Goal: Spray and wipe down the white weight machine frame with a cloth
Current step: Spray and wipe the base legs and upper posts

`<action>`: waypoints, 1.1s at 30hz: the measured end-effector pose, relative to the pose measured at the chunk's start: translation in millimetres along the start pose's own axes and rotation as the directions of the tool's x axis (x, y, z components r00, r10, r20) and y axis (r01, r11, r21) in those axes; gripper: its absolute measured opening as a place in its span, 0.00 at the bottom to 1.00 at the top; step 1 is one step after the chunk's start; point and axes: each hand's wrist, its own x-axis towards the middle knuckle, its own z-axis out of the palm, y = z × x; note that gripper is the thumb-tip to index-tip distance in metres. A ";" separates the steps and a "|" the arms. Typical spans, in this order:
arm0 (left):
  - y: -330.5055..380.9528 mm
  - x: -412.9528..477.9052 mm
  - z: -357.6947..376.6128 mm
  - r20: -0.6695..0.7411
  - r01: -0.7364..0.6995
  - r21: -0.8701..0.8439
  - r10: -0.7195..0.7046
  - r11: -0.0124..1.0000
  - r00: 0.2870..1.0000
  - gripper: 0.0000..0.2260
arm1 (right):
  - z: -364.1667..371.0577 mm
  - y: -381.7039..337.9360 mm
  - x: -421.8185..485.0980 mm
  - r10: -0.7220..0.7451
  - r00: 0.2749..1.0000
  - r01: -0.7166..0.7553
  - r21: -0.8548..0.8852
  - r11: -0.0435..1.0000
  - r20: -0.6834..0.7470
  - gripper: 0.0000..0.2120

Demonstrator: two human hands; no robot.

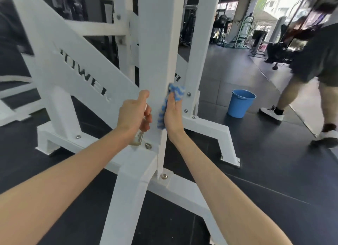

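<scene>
The white weight machine frame [157,49] fills the middle of the head view, its upright post rising from bolted floor feet. My left hand [134,115] grips a small clear spray bottle [138,137] right beside the post's left face, thumb up. My right hand [172,115] presses a blue-and-white cloth [176,92] against the post's right edge; the cloth hangs down along my palm.
A blue bucket [241,103] stands on the dark rubber floor to the right of the frame. A person in dark shorts and white shoes [311,76] walks past at the far right. More gym machines [237,25] stand at the back.
</scene>
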 end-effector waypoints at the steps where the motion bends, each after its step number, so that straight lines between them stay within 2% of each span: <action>1: 20.2 4.0 -2.0 0.005 0.006 0.008 -0.006 1.000 1.000 0.23 | 4.2 -19.2 8.0 -0.023 1.000 0.022 -0.014 1.000 -0.008 0.21; 3: 63.3 11.0 -6.2 0.006 0.013 0.007 -0.013 1.000 1.000 0.23 | 12.6 -56.6 21.0 -0.048 0.999 0.048 -0.009 0.999 -0.017 0.24; 5: 118.2 19.2 -11.7 0.015 0.021 -0.015 -0.020 1.000 1.000 0.22 | 21.4 -111.0 36.1 -0.067 0.997 0.067 0.000 0.998 -0.027 0.20; 6: 122.8 17.3 -11.9 0.016 0.013 -0.037 -0.012 0.999 1.000 0.22 | 21.9 -116.2 36.8 -0.066 0.997 0.066 0.016 0.998 -0.029 0.19; 10: 201.2 27.1 -19.2 0.021 -0.013 -0.037 0.014 0.999 1.000 0.22 | 34.5 -204.8 72.5 -0.090 0.995 0.091 0.019 0.996 -0.033 0.25; 16: 343.5 38.2 -28.8 0.040 -0.057 -0.033 0.058 0.998 0.998 0.22 | 53.6 -351.9 119.8 -0.194 0.980 0.195 0.019 0.981 -0.038 0.22; 19: 408.8 41.0 -35.3 0.039 -0.078 -0.049 0.080 0.996 0.996 0.22 | 67.6 -411.4 139.1 -0.239 0.967 0.235 -0.045 0.971 -0.087 0.21; 21: 448.9 42.1 -39.4 0.047 -0.074 -0.066 0.077 0.995 0.996 0.22 | 75.9 -446.7 147.4 -0.280 0.952 0.266 -0.118 0.957 -0.123 0.24; 24: 504.1 41.0 -42.2 0.059 -0.091 -0.054 0.094 0.994 0.994 0.22 | 86.2 -504.0 157.1 -0.337 0.928 0.304 -0.198 0.932 -0.161 0.36; 26: 540.6 39.9 -45.8 0.055 -0.113 -0.061 0.116 0.992 0.992 0.22 | 91.8 -545.9 165.9 -0.382 0.908 0.342 -0.224 0.913 -0.172 0.36; 29: 581.8 38.0 -50.3 0.056 -0.147 -0.067 0.151 0.987 0.987 0.22 | 90.0 -558.9 160.4 -0.391 0.908 0.336 -0.292 0.895 -0.154 0.28; 33: 623.3 36.6 -58.6 0.037 -0.144 -0.045 0.146 0.989 0.989 0.21 | 78.7 -543.1 119.2 -0.285 0.958 0.268 -0.272 0.924 -0.024 0.32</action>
